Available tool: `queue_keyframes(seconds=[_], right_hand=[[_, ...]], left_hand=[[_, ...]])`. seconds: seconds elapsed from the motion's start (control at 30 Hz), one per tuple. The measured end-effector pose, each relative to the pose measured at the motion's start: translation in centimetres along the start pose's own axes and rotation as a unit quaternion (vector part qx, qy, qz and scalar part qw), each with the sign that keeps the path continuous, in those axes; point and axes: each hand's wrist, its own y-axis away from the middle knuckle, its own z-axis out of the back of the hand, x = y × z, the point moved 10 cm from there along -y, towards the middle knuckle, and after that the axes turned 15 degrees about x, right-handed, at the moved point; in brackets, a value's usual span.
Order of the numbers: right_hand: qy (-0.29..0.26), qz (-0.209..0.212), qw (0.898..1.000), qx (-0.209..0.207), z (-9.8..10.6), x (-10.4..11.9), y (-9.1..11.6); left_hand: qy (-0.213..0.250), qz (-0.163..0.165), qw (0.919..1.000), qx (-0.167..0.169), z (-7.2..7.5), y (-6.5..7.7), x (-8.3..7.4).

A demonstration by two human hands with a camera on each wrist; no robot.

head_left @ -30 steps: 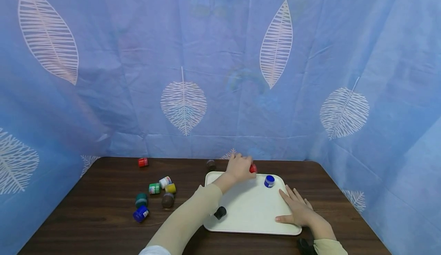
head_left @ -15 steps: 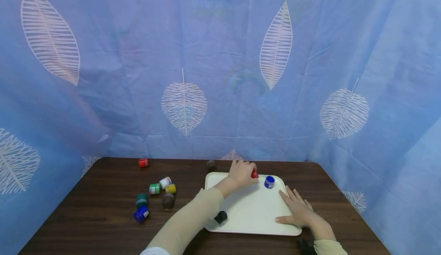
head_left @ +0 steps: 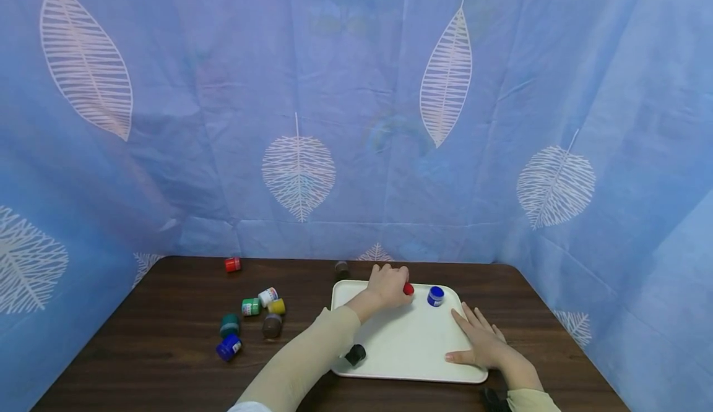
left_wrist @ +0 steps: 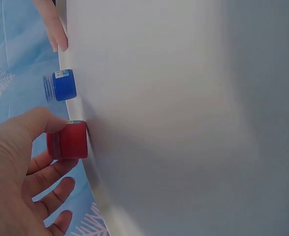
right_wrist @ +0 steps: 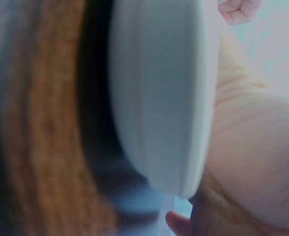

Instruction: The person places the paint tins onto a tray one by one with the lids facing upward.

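Observation:
My left hand (head_left: 385, 286) pinches a red paint jar (left_wrist: 69, 141) between thumb and fingers at the far side of a white tray (head_left: 412, 350). In the left wrist view the jar's base sits against or just over the tray surface; exact contact is hard to tell. Beside it on the tray stands a blue paint jar (head_left: 436, 296). A dark round item (head_left: 355, 355) lies near the tray's front left corner, by my left forearm. My right hand (head_left: 483, 343) rests with spread, straight fingers on the tray's right edge. The right wrist view shows mostly a blurred pale wrist-worn object.
Left of the tray are more jars: green (head_left: 250, 307), white (head_left: 268, 296), yellow (head_left: 276, 306), brown (head_left: 272, 326), teal (head_left: 229, 325) and blue (head_left: 229, 347). A red jar (head_left: 232, 265) and a dark jar (head_left: 342, 270) stand near the back edge.
My left hand has brought the red paint jar down and nearer, onto or close to the tray beside the blue jar. My right hand has stayed on the tray's edge.

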Motion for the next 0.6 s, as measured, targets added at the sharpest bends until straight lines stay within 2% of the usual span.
queue_keyframes(seconds=[0.37,0.6], right_hand=[[0.004,0.0,1.0,-0.004,-0.14,-0.07,-0.04],[0.002,-0.002,1.0,-0.003,-0.02,-0.09,-0.05]], left_hand=[[-0.013,0.008,0.9998,0.011,-0.03,0.61,0.4],[-0.025,-0.005,0.9997,0.004,-0.09,0.86,0.63]])
